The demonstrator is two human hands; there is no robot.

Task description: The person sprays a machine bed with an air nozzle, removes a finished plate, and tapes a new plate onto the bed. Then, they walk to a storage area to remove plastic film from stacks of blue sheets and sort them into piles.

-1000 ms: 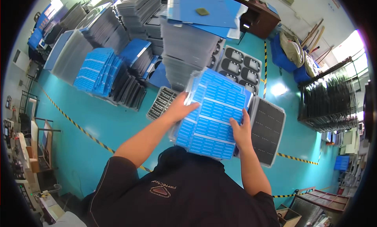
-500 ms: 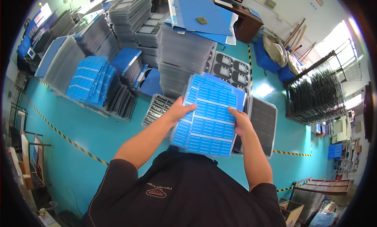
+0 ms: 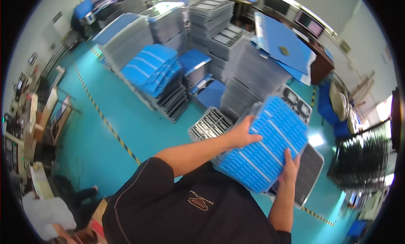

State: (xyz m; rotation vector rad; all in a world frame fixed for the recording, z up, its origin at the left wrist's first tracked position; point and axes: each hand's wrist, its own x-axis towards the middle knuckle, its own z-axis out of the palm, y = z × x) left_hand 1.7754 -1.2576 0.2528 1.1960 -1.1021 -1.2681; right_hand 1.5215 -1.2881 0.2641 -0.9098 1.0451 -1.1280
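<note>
Between my two hands is a stack of blue printed sheets (image 3: 266, 146) with pale stripes, tilted in front of my body. My left hand (image 3: 244, 134) grips its left edge, thumb on top. On the opposite edge, my right hand (image 3: 290, 169) has its thumb over the top sheet, its fingers partly hidden. Behind the stack to the right lies a dark grey panel sheet (image 3: 310, 174), partly covered. A black-and-silver patterned sheet (image 3: 211, 124) is beyond my left forearm. The top sheets' edges line up fairly closely.
A tall stack of clear sheets (image 3: 249, 69) stands ahead, near blue folders (image 3: 282, 37). Left of it, a loose pile of blue sheets (image 3: 152, 69) sits on dark sheets (image 3: 172, 105). Another person (image 3: 50, 214) is at lower left. A dark wire rack (image 3: 358, 159) stands right.
The view has swung left, so surroundings shift right. The blue stack has tilted clockwise, and its offset sheets now lie more evenly together. Another person has come into view at lower left.
</note>
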